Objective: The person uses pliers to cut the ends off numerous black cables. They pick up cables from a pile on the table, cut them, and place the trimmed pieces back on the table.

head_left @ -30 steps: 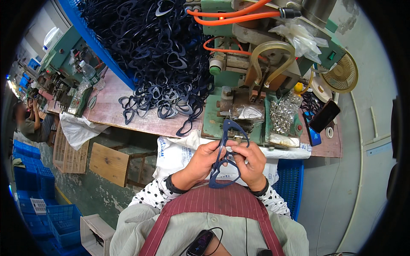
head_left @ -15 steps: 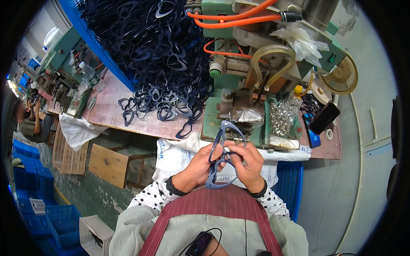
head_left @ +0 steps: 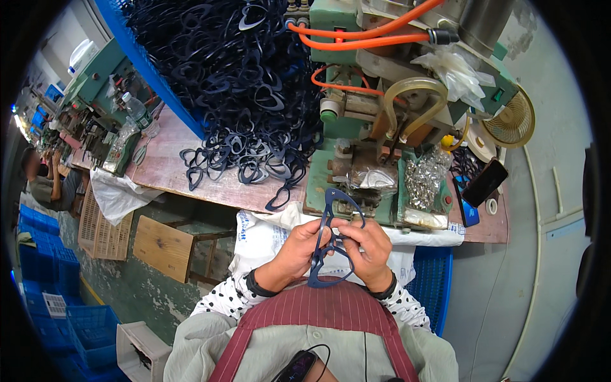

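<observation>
In front of my apron, I hold a dark blue eyeglass frame [head_left: 315,279] on end, one rim above the other. My left hand [head_left: 289,254] pinches its middle from the left, thumb and fingers closed. From the right, my right hand [head_left: 371,248] is closed on the same frame near the bridge; its fingertips partly hide it. Just beyond my hands stands a green bench machine [head_left: 318,184], with a plastic-wrapped piece [head_left: 374,179] at its work spot. Many similar dark frames [head_left: 254,159] lie heaped on the table to the left.
A blue basket [head_left: 153,70] spills frames onto the pinkish table [head_left: 167,143]. Small metal parts [head_left: 421,184] fill a tray by the machine; orange hoses [head_left: 382,43] cross above. A phone [head_left: 485,183] lies at right. White sacking [head_left: 254,239] hangs off the edge; a wooden stool [head_left: 162,248] stands left.
The eyeglass frame has turned in my hands, so its rims show more edge-on, and it sits slightly lower. Both hands keep their hold. The whole view has shifted a little.
</observation>
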Motion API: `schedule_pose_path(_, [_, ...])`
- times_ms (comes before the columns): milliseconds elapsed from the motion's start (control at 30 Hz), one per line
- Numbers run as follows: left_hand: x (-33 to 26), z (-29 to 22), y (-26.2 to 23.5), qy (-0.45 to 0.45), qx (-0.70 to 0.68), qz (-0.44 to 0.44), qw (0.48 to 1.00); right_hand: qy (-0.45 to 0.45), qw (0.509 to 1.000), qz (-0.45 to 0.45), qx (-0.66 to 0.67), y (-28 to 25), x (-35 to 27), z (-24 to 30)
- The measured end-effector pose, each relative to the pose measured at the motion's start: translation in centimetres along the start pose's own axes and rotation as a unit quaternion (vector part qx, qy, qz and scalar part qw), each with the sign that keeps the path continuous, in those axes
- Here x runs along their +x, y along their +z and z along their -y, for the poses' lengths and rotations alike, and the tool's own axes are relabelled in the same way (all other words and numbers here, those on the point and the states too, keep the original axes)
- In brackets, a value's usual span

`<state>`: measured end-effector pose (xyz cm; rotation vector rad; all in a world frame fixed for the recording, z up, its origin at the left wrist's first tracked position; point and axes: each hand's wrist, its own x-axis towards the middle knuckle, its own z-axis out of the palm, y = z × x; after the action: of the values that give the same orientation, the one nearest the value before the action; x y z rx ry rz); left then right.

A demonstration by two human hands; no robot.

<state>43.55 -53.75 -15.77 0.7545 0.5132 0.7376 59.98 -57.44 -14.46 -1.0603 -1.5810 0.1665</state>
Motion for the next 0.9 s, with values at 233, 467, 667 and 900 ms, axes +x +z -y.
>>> schedule_pose_path(233, [-0.4,-0.4,-0.2,0.005,-0.007,-0.010,1.000,-0.017,1.000,-0.001,0.000,0.6,0.2,0.0])
schedule_pose_path(467, [-0.6,-0.6,-0.6,0.014,-0.019,-0.003,1.000,-0.028,1.000,0.008,0.000,1.2,0.4,0.0])
schedule_pose_path(667, [-0.6,-0.6,-0.9,0.016,-0.011,-0.006,1.000,-0.018,1.000,0.014,-0.001,1.6,0.3,0.0])
schedule_pose_path(900, [-0.6,-0.6,-0.9,0.012,-0.024,-0.023,0.999,0.016,1.000,0.020,0.017,2.0,0.0,-0.4])
